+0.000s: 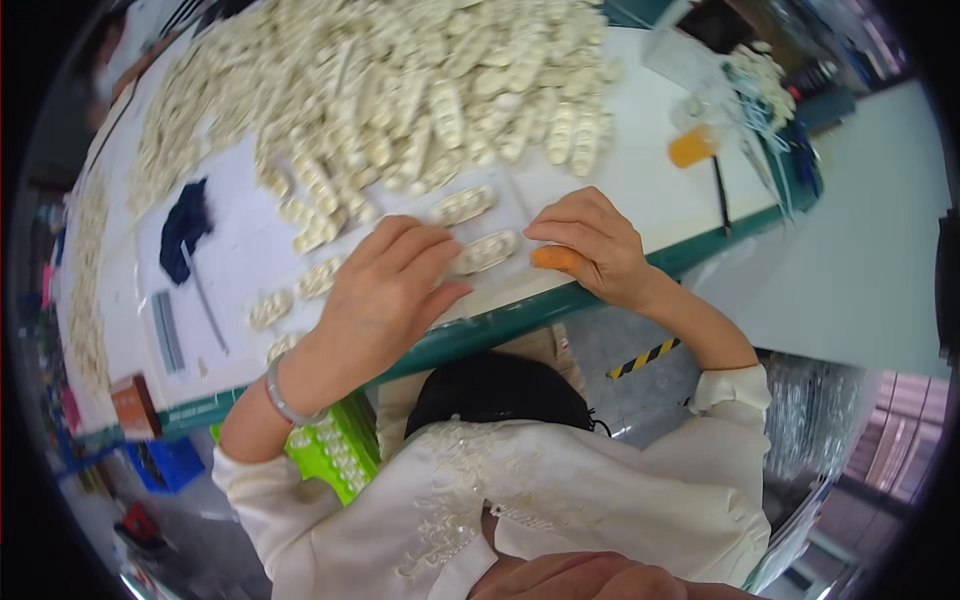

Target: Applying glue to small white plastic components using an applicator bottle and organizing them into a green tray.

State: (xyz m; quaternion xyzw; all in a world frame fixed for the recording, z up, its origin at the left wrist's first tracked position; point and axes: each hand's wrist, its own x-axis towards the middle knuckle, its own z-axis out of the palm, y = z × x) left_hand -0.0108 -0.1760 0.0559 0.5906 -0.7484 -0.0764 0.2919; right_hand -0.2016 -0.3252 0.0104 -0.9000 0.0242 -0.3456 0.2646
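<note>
Two cream-coloured long, rounded plastic-looking parts with round recesses lie between my hands: a nearer part [486, 252] and a farther part [463, 205]. My left hand [385, 290] hovers at their left side, fingers loosely bent and thumb apart, with nothing visible in it. On the other side, my right hand [598, 245] has curved fingers close to the nearer part's right end; a small gap shows between fingers and thumb. An orange finger cover [557, 259] sits on that thumb. More such parts [318, 278] lie in a row left of my left hand, partly hidden by my forearm.
A large heap of cream parts [400, 90] covers the back of the white table. Dark blue cloth [186, 228], a thin stick [205, 305] and a grey bar [167, 332] lie left. An orange-yellow item [692, 147] and black pen-like stick [721, 195] lie right. Below stands a green tray [340, 450].
</note>
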